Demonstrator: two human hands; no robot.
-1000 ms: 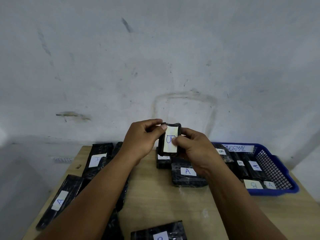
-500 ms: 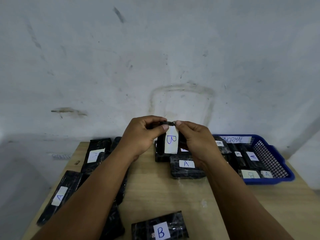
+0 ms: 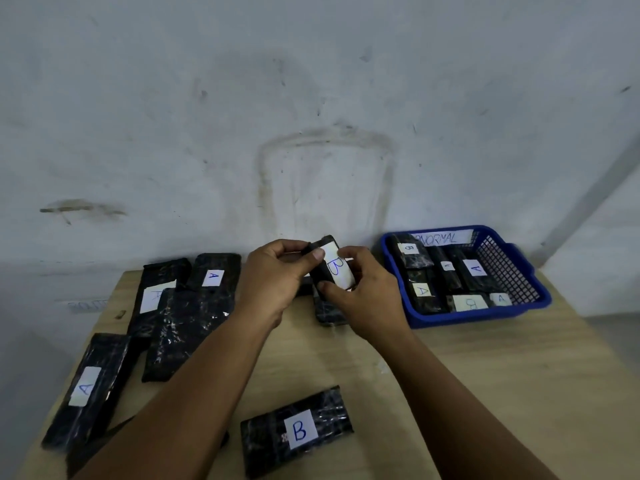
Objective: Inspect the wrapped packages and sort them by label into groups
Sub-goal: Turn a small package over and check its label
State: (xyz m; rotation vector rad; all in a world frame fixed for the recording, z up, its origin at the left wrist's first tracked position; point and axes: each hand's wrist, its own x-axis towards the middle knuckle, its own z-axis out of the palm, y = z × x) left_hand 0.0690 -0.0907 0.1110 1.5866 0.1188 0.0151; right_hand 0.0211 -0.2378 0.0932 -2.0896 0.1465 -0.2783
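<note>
Both hands hold one small black wrapped package (image 3: 333,268) above the back middle of the wooden table (image 3: 485,393). Its white label reads B and faces me, tilted. My left hand (image 3: 277,275) grips its top left edge, thumb on the label. My right hand (image 3: 363,289) grips its lower right side. Another B package (image 3: 298,431) lies flat at the front. Several A packages (image 3: 85,389) lie on the left. A black package (image 3: 329,311) lies partly hidden under my hands.
A blue basket (image 3: 512,271) marked ABNORMAL stands at the back right, with several labelled black packages inside. A grey wall rises right behind the table. Bare wood shows between the front B package and the basket.
The held package has turned from edge-on to label facing me and come down a little. Both hands have kept hold of it.
</note>
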